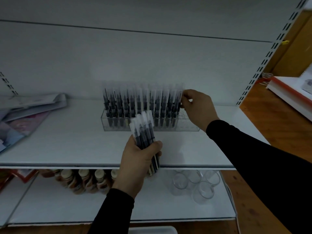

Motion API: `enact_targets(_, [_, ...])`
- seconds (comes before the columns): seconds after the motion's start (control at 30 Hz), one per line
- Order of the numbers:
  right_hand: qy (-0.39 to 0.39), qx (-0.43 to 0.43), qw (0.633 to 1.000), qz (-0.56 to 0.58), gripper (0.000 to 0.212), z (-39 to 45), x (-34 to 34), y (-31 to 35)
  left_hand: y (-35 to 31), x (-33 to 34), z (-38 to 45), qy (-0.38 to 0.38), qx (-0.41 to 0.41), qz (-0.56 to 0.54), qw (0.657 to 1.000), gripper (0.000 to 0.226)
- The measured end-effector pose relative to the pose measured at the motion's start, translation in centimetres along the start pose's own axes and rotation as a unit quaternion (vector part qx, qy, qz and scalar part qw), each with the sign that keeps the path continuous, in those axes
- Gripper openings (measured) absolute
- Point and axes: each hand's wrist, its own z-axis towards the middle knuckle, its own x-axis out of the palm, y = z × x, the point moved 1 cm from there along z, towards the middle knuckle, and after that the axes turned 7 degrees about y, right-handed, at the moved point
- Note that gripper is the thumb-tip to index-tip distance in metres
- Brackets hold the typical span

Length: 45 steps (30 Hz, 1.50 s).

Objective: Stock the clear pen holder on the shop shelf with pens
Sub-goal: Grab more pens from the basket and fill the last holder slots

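Head camera is looking down at a white shop shelf (67,141), where a clear pen holder (187,125) is standing near the back panel. Rows of pens (135,102) in clear sleeves are standing upright in it, filling most of its length, while the rightmost slots are showing bare.

Left hand (136,161) is hovering in front of the holder, over the shelf's front edge, its fingers (156,145) curling round a bundle of pens (143,130) and gripping it near the lower end. The bundle is pointing up and slightly away, its top overlapping the front wall of the holder in this view.

Right hand (195,105) is reaching in from the right, at the right end of the standing rows. Its fingertips are pressing together on the outermost pen (179,102), pinching it near its upper part; that pen is standing upright at the edge of the filled section. Both arms are wearing black sleeves (253,149).

At the shelf's left end, some flat packets (30,108) are lying in a loose pile. On the lower shelf, bottles (84,179) are standing at the left and clear glasses (195,184) at the right.
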Motion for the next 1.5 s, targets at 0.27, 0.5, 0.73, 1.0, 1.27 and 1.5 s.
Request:
enact_targets(0.27, [-0.026, 0.052, 0.998, 0.017, 0.025, -1.0, -0.2, -1.0, -0.2, 0.4, -0.2, 0.002, -0.02, -0.003, 1.0, 0.019])
enact_targets(0.5, [-0.008, 0.103, 0.98, 0.167, 0.025, -5.0, 0.0, 1.8, -0.4, 1.3, -0.5, 0.017, -0.049, -0.02, 0.998, 0.024])
enact_targets(0.73, [0.234, 0.165, 0.892, 0.349, 0.019, -6.9, 1.4, 3.7, -0.6, 1.8, -0.8, 0.036, -0.024, -0.019, 0.999, 0.028])
enact_targets(1.0, [0.268, 0.164, 0.882, 0.352, 0.009, -7.0, 1.0, 3.1, -0.2, 2.0, -0.6, 0.046, -0.013, -0.001, 0.999, 0.03])
enact_targets(1.27, [0.148, 0.16, 0.891, 0.399, 0.007, -6.0, -0.7, 3.2, -0.1, 1.5, -0.1, -0.001, -0.025, 0.005, 1.0, 0.023])
enact_targets(1.5, [-0.058, 0.102, 0.943, 0.31, 0.013, -3.3, -4.0, 1.4, -0.5, 1.4, -0.4, -0.005, -0.034, -0.047, 0.998, 0.017])
